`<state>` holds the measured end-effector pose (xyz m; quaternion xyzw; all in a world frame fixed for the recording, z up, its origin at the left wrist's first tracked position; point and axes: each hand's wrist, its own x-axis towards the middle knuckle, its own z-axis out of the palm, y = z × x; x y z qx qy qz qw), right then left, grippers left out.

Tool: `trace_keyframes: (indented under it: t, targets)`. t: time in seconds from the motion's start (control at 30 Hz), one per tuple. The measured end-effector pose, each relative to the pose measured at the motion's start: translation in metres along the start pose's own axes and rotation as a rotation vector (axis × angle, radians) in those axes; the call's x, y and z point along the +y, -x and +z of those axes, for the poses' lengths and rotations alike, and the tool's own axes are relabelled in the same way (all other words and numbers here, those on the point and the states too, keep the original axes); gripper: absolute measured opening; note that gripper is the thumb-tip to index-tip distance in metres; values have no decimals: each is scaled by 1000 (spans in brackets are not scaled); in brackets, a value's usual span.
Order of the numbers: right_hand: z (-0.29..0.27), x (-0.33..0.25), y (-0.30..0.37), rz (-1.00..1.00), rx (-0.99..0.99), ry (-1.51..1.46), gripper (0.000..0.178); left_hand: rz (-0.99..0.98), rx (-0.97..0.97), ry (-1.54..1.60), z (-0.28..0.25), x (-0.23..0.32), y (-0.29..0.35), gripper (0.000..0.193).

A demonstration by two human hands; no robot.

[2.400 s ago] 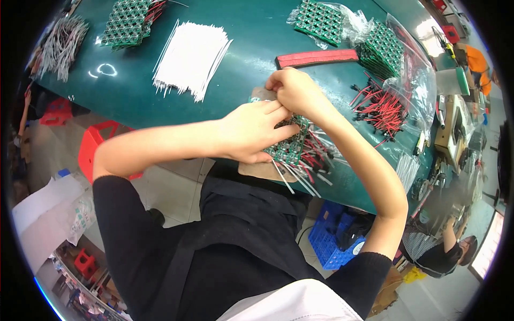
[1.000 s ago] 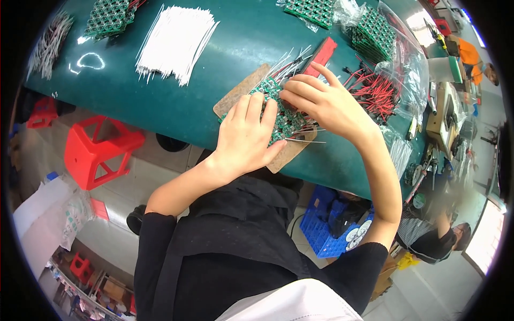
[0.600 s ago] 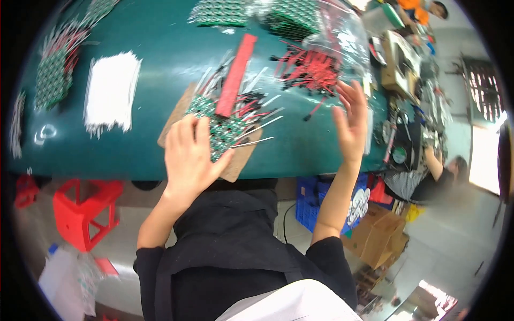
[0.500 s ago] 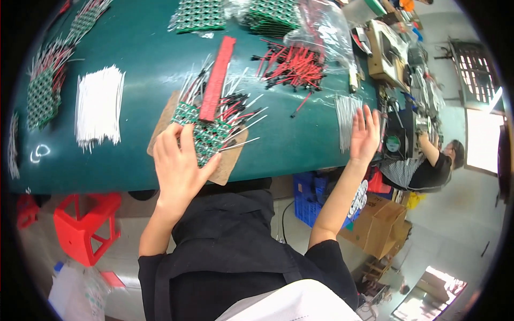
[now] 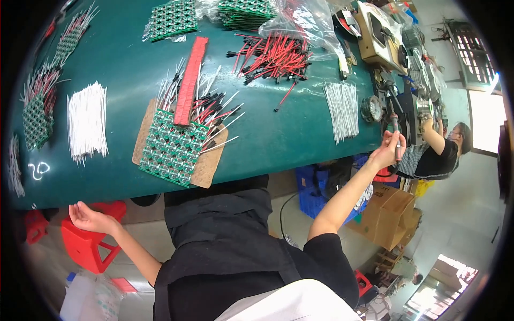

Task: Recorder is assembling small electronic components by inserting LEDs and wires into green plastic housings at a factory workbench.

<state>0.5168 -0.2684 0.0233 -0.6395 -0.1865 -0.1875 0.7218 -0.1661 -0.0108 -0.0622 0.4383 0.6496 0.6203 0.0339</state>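
Note:
My right hand is closed round the handle of a soldering iron at the table's right end. Beside it sits a round, shiny spool, probably solder wire. My left hand is off the table's near edge at the left, above a red stool, holding nothing, its fingers loosely bent and apart. Between my hands, a green circuit board panel lies on a brown board. A long red strip rests across its far edge. White, red and black wires stick out from beneath and beside it.
White wires lie bundled left and right. Red wires with black ends are heaped at the back, near stacked green panels and a clear plastic bag. A co-worker sits at the right, past the table.
My left hand has let go of the panel and swung left past the table edge. My right hand has moved right and taken hold of the soldering iron. The panel lies fully exposed.

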Motion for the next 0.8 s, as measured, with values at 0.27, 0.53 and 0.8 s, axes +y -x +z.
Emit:
trace_keyframes:
  t: [0.27,0.53,0.8]
  targets:
    - [-3,-12,1,125,-187,384,25,-22,106,-62,6,-42,-19,34]
    - [3,-15,8,40,-185,437,19,-170,123,26,-11,-79,-29,32]
    - [-8,-20,-3,168,-168,396,18,-195,-48,165,-23,-98,-46,58]
